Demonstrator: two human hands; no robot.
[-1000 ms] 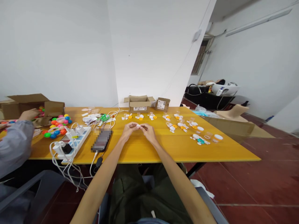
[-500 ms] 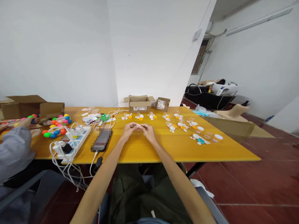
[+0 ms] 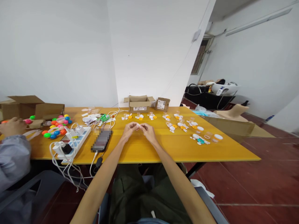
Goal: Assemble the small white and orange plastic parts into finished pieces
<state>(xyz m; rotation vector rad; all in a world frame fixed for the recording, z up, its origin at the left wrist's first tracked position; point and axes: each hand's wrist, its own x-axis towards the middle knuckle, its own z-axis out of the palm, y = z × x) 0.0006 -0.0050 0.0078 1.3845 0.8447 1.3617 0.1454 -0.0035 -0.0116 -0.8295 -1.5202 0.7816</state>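
My left hand (image 3: 129, 130) and my right hand (image 3: 148, 132) meet over the middle of the yellow table (image 3: 163, 147). Between their fingertips they pinch a small white plastic part (image 3: 138, 126). Beyond my hands lie rows of small white and orange parts (image 3: 174, 121). A teal piece with white caps (image 3: 200, 141) lies to the right. A phone (image 3: 102, 140) rests just left of my left hand.
A white power strip (image 3: 74, 139) with chargers and cables sits at left. Coloured balls (image 3: 56, 126) and a cardboard box (image 3: 22, 107) stand near a co-worker's hand (image 3: 12, 126). Two small boxes (image 3: 139, 104) sit at the table's back edge. Red tiled floor lies to the right.
My hands stay together on the small white part, barely shifting. The co-worker's hand at far left has drawn back from the cardboard box toward the left edge.
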